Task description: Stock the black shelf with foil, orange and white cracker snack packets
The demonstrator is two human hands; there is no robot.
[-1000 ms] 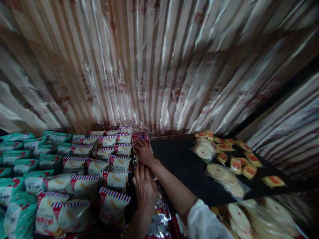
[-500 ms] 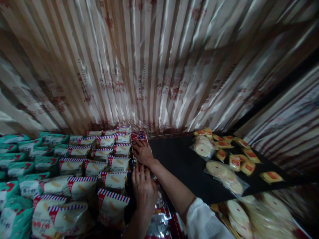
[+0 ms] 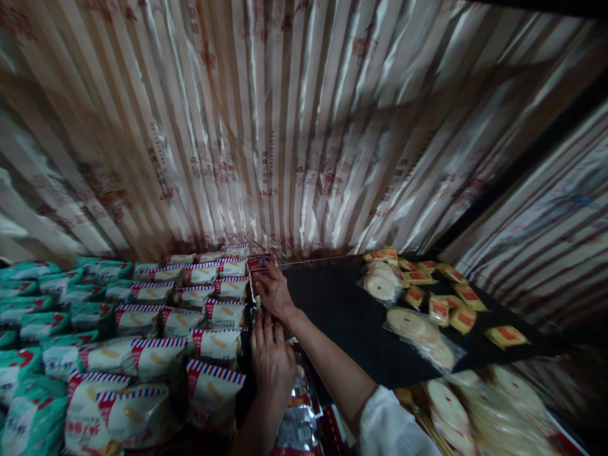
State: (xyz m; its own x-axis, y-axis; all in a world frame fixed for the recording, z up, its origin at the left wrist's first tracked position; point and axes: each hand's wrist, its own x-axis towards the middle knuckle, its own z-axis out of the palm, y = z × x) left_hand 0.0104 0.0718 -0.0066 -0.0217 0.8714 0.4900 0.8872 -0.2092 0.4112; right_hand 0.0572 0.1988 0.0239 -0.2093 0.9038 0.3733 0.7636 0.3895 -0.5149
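Observation:
My right hand (image 3: 274, 292) reaches to the back, its fingers touching a dark red printed packet (image 3: 257, 262) by the curtain. My left hand (image 3: 273, 360) lies nearer, palm down, fingers stretched forward and close together just below the right wrist. It covers part of the same row, where a silvery clear-and-red packet (image 3: 300, 425) shows beside the forearm. Neither hand grips anything that I can see. To their left stand several white snack bags (image 3: 218, 342) with red-and-blue striped tops, nearly touching the left hand's side. What lies under both palms is hidden.
Green snack bags (image 3: 61, 354) fill the far left. A black tabletop (image 3: 327, 304) extends right, bearing small yellow packs (image 3: 463, 318) and bagged pale round discs (image 3: 418, 329). More bagged discs (image 3: 503, 411) lie at the lower right. A striped curtain (image 3: 285, 126) hangs behind.
My right hand's fingers have lifted and shifted slightly on the red packet, showing more of the hand's side. My left hand has hardly moved. The view has shifted slightly.

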